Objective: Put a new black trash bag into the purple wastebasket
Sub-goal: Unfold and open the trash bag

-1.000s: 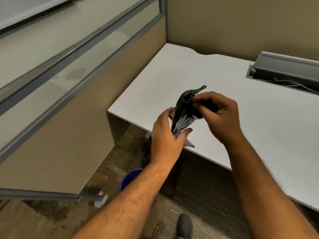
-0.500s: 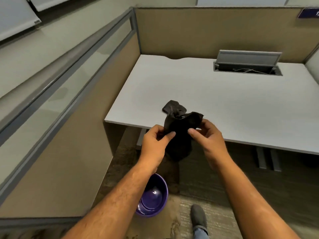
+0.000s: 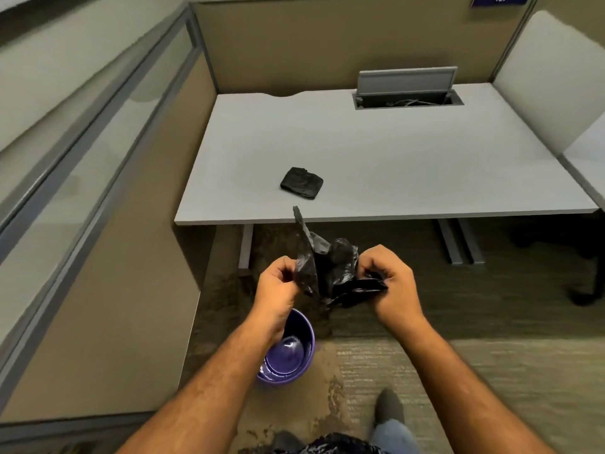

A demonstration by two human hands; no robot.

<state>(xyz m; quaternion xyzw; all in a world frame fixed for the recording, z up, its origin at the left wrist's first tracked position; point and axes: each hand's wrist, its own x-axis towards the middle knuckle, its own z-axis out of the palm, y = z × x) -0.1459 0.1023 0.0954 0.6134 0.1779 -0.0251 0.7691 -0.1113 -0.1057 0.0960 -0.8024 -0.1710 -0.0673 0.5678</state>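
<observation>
Head view showed us a folded black bundle (image 3: 302,187) on the desk (image 3: 409,165). Our left forearm partly hid the purple wastebasket (image 3: 288,350) on the floor. Above it, our left hand (image 3: 278,290) and right hand (image 3: 391,285) each pinched the crumpled black trash bag (image 3: 330,270).
</observation>
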